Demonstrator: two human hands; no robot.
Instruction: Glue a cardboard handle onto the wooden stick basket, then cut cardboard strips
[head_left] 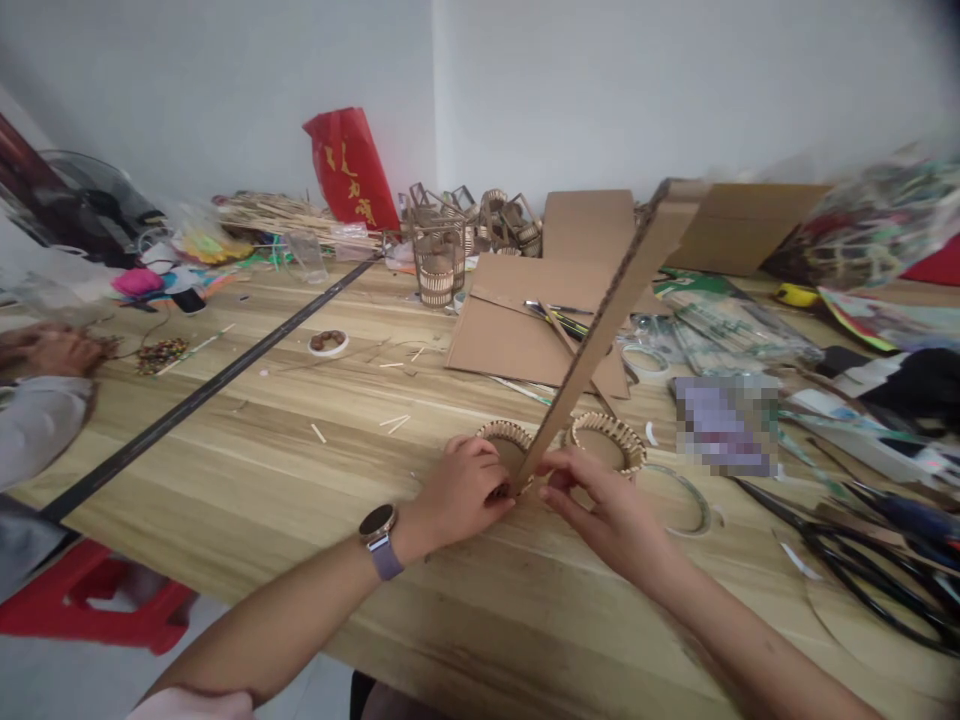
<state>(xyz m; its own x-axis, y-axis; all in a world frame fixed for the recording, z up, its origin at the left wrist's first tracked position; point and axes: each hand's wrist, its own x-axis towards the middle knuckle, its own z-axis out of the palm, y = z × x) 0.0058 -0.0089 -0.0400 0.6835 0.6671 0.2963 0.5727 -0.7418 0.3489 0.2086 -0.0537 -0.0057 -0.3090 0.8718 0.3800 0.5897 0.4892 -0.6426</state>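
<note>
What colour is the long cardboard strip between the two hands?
The cardboard strip is light brown, shown best in the head view, the only one here.

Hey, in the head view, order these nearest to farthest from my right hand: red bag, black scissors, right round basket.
1. Right round basket: just beyond your right hand.
2. Black scissors: off to the right.
3. Red bag: back left.

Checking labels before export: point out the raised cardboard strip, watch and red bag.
Raised cardboard strip [615, 322]: head view, middle of its broad face.
Watch [377, 519]: head view, dark dial.
Red bag [349, 168]: head view, middle of its front.
</note>
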